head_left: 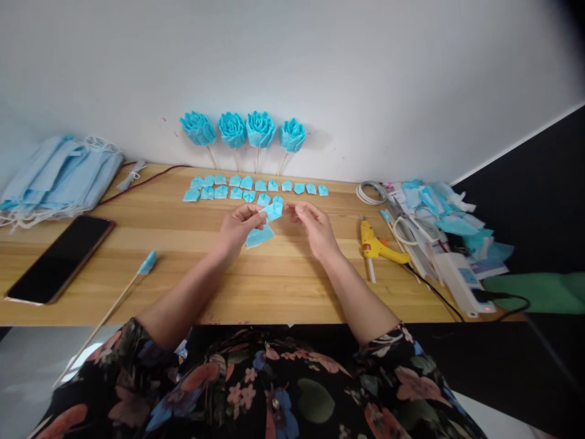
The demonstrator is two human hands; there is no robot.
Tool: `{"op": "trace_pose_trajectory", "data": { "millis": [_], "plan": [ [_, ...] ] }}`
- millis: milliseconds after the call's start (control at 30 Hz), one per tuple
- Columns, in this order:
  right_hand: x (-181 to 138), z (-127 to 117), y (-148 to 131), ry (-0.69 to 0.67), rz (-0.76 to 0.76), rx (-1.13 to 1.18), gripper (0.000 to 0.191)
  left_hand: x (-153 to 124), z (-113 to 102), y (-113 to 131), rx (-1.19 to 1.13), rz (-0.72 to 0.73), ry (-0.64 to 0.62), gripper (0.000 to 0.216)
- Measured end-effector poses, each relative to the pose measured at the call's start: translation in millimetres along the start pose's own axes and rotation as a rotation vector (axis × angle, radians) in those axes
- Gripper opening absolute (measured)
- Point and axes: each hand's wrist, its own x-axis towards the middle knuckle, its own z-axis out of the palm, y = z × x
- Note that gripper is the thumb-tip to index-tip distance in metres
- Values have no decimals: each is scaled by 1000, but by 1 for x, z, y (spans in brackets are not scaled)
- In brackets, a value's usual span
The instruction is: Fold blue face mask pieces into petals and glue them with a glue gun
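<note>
My left hand (241, 227) pinches a folded light-blue petal piece (275, 208) between thumb and fingertips, over the middle of the table. Just right of the piece is my right hand (315, 228), its fingers bent and slightly apart, with nothing visible in them. A flat blue sheet piece (259, 236) lies below the held one, partly hidden by my left hand. Behind my hands, two rows of small folded blue pieces (221, 192) are laid out on the wooden table (283, 286).
Several blue flowers on sticks (260, 129) lean on the wall. At left are stacked face masks (64, 171), a phone (61, 259) and a blue-tipped stick (121, 299). Rightward lie tape (371, 192), a yellow glue gun (377, 244), scissors (404, 231), blue scraps (457, 213) and a power strip (461, 283).
</note>
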Motion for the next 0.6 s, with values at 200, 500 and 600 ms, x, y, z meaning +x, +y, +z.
{"op": "trace_pose_trajectory", "data": {
  "millis": [200, 500, 600],
  "plan": [
    [-6, 4, -1, -159, -34, -98, 31, -3, 4, 0, -16, -28, -82, 20],
    [-2, 1, 7, -75, -88, -161, 18, -4, 6, 1, 23, -64, -243, 25],
    [-4, 3, 5, -100, -88, -171, 20, -5, 5, 2, 84, -53, -178, 21]
  ]
}}
